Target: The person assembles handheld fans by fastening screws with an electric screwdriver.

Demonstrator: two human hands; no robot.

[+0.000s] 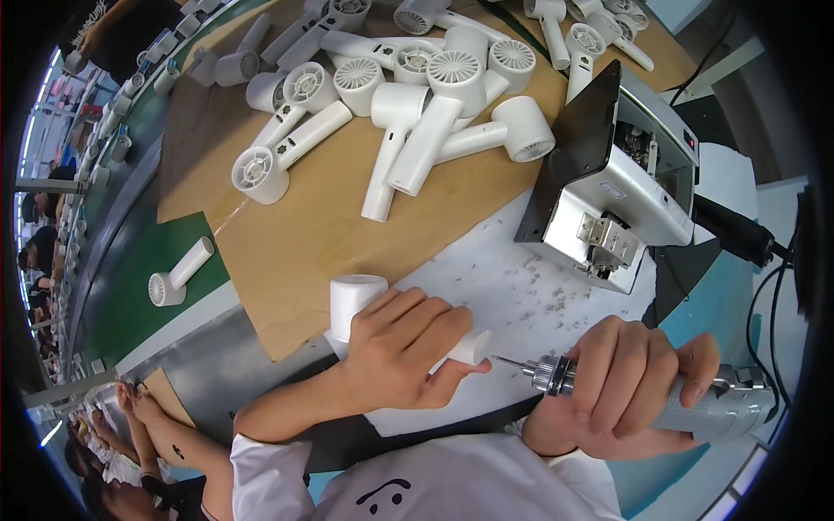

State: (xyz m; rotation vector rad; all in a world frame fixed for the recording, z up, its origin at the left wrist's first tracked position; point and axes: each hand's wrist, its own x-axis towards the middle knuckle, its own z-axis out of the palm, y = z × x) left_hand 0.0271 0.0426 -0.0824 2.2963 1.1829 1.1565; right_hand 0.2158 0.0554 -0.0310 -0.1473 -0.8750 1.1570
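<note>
A white handheld fan (354, 306) is wrapped in the fingers of my left hand (407, 347). Its round head sticks out to the left, and the end of its handle (472, 346) points right. Gripped in my right hand (621, 382) is a grey electric screwdriver (725, 408). The thin bit (508, 360) of the screwdriver points left at the handle's end, a small gap away from it. I cannot make out whether a screw sits on the bit's tip.
Many white fans (456, 78) lie heaped on brown cardboard (304, 252). A metal screw feeder (625, 191) stands at the right above white paper strewn with small dark screws (556, 304). One fan (178, 273) lies on the green conveyor at left; a co-worker's arms (174, 425) show lower left.
</note>
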